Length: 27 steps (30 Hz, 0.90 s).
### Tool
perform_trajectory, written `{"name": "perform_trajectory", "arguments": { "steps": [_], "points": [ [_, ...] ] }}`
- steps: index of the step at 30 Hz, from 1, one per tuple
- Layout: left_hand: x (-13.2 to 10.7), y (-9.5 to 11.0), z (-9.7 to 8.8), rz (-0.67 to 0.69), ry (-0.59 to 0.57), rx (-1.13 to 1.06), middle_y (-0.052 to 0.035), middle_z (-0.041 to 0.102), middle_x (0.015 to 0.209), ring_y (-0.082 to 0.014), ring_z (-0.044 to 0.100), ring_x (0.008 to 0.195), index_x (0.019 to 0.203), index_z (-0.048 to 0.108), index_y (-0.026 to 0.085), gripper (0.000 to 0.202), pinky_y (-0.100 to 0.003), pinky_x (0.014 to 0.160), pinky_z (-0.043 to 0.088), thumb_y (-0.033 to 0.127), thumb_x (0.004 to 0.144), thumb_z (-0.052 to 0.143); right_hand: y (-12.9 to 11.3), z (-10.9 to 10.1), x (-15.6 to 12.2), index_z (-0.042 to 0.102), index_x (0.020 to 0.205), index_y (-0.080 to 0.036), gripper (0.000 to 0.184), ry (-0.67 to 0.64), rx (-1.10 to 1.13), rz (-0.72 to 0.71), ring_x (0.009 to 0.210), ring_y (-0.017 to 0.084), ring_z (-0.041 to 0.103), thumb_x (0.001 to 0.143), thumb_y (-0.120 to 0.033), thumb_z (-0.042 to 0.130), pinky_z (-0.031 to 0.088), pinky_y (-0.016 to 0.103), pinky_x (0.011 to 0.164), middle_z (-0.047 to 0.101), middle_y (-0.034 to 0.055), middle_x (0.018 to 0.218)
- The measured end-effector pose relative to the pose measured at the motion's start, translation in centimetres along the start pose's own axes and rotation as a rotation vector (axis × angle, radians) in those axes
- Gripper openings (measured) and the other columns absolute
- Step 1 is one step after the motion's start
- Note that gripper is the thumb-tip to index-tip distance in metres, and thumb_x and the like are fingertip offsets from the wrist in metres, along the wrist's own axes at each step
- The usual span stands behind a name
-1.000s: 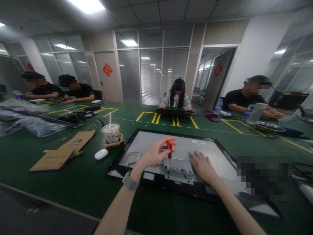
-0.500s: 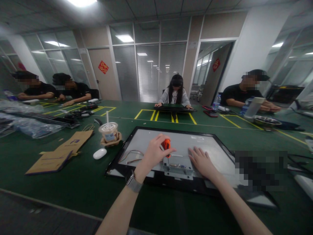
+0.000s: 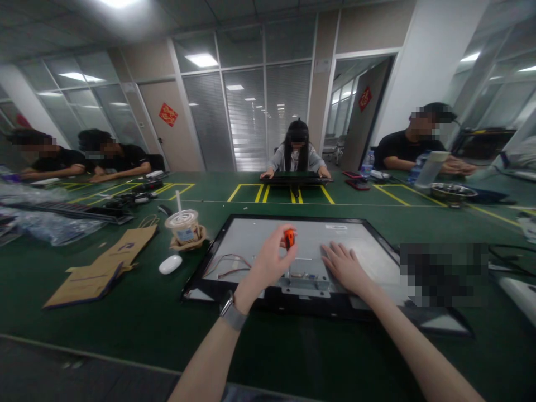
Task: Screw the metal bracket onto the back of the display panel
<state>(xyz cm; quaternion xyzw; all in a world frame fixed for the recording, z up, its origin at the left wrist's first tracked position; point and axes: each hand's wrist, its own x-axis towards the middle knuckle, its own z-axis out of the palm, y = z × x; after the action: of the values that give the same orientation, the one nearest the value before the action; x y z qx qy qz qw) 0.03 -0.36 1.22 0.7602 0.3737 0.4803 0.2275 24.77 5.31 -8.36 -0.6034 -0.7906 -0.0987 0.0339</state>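
My left hand (image 3: 272, 258), with a watch (image 3: 233, 311) on its wrist, is closed round the orange and black handle of a screwdriver (image 3: 290, 239). The screwdriver stands nearly upright over the left end of a metal bracket (image 3: 305, 288) with connectors; its tip is too small to make out. This bracket is at the near edge of a flat display panel (image 3: 247, 234) with a grey back and black frame. Fingers spread, my right hand (image 3: 345, 268) lies flat on the panel to the right of the bracket. Thin cables (image 3: 228, 264) rest on the panel's left part.
Left of the panel are a drink cup (image 3: 184, 228) in a carton holder, a white mouse (image 3: 170, 264) and a brown paper bag (image 3: 104, 259). A metal bowl (image 3: 453, 192) stands at the far right. Across the green table, a person (image 3: 296, 148) holds another dark panel.
The fingers of my left hand have shifted and turned around the screwdriver handle. My right hand stays flat on the panel. The whole view has shifted slightly.
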Motion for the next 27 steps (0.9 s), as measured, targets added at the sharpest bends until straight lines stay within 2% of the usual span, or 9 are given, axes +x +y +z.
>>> {"name": "perform_trajectory", "arguments": {
  "steps": [3,6,9,13,15,18,23,27],
  "points": [
    [-0.1,0.5,0.1,0.072,0.017,0.119,-0.0034,0.057,0.107,-0.0146,0.061,0.084,0.126,0.056,0.027,0.039,-0.033,0.084,0.055,0.025,0.088,0.063,-0.1,-0.2,0.0,0.043,0.149,-0.019,0.054,-0.012,0.006,0.005,0.138,0.037,0.038,0.102,-0.037,0.026,0.033,0.055,0.108,0.043,0.0176,0.152],
    [0.0,0.9,-0.4,0.065,-0.014,0.093,-0.0032,0.057,0.106,-0.0133,0.061,0.081,0.128,0.057,0.029,0.038,-0.032,0.081,0.056,0.022,0.091,0.058,-0.2,-0.3,0.0,0.043,0.149,-0.019,0.054,-0.02,0.026,0.022,0.139,0.037,0.037,0.102,-0.038,0.026,0.032,0.055,0.109,0.042,0.0178,0.152],
    [0.0,0.9,-0.5,0.001,-0.017,-0.103,-0.0047,0.058,0.107,-0.0152,0.063,0.089,0.133,0.051,0.027,0.039,-0.032,0.082,0.058,0.023,0.094,0.053,-0.3,-0.3,0.0,0.043,0.149,-0.019,0.054,-0.021,0.052,0.029,0.14,0.036,0.036,0.101,-0.039,0.026,0.03,0.056,0.11,0.041,0.0181,0.153],
    [-0.3,0.4,1.3,-0.073,0.1,-0.395,-0.004,0.054,0.107,-0.0136,0.067,0.082,0.133,0.044,0.026,0.038,-0.033,0.076,0.062,0.029,0.096,0.052,-0.4,-0.3,0.0,0.043,0.149,-0.02,0.055,-0.015,0.064,0.027,0.14,0.036,0.035,0.101,-0.039,0.025,0.029,0.057,0.11,0.041,0.0181,0.153],
    [-0.6,0.2,2.4,-0.082,0.152,-0.37,-0.0033,0.054,0.102,-0.0143,0.066,0.084,0.128,0.047,0.024,0.037,-0.029,0.07,0.063,0.03,0.093,0.057,-0.4,-0.2,0.0,0.043,0.149,-0.02,0.055,-0.015,0.06,0.029,0.14,0.036,0.035,0.101,-0.038,0.025,0.029,0.057,0.11,0.041,0.018,0.153],
    [-0.9,-0.1,3.5,-0.057,0.155,-0.289,-0.0033,0.055,0.1,-0.0142,0.064,0.085,0.124,0.051,0.023,0.036,-0.026,0.064,0.063,0.031,0.09,0.061,-0.3,0.0,0.1,0.043,0.149,-0.02,0.055,-0.008,0.059,0.029,0.139,0.036,0.036,0.1,-0.038,0.025,0.03,0.058,0.109,0.041,0.0178,0.153],
    [-1.1,-0.4,3.8,-0.031,0.167,-0.181,-0.0039,0.056,0.103,-0.013,0.062,0.085,0.124,0.052,0.022,0.035,-0.023,0.064,0.062,0.028,0.091,0.06,0.0,0.5,0.2,0.044,0.148,-0.022,0.054,0.017,0.077,0.02,0.139,0.035,0.036,0.1,-0.039,0.026,0.029,0.058,0.109,0.043,0.0161,0.152],
    [-1.1,-0.7,3.9,-0.031,0.145,-0.19,-0.0029,0.056,0.1,-0.0128,0.062,0.083,0.123,0.052,0.023,0.034,-0.022,0.063,0.061,0.027,0.091,0.06,-0.2,0.4,0.2,0.044,0.148,-0.021,0.055,0.02,0.079,0.021,0.139,0.036,0.037,0.1,-0.039,0.025,0.03,0.058,0.109,0.042,0.0175,0.153]
  ]
}}
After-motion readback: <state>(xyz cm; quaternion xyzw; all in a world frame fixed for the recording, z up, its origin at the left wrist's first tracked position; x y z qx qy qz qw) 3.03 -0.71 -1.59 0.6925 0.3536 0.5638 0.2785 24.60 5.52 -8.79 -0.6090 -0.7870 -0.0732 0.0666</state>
